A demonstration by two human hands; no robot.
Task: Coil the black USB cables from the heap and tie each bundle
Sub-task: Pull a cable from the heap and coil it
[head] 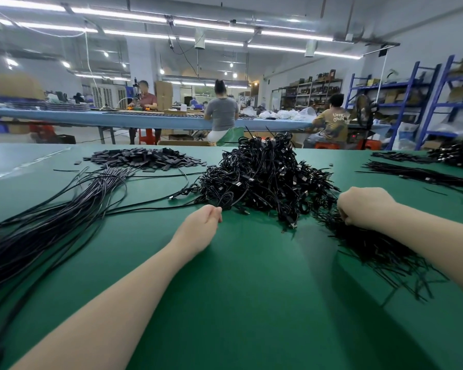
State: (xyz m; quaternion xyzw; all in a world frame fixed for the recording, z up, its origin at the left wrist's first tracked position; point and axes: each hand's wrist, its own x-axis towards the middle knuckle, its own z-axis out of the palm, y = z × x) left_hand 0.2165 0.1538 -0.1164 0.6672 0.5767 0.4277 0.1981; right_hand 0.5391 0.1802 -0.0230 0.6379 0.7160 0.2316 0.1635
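- Left hand [202, 222] pinches a black cable [145, 208] near the heap [265, 177].
- Right hand [364, 205], fingers curled, reaches into the ties [372, 244]; grasp unclear.

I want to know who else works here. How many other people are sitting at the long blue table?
3: one at the left, one in the middle in grey, one at the right in yellow. Others may be hidden behind them.

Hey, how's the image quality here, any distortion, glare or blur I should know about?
Head view: wide-angle bending curves the green table edge and blue shelving; ceiling light strips blow out; pale glare on the table's far left; workers behind look soft; the cable heap stays fairly sharp.
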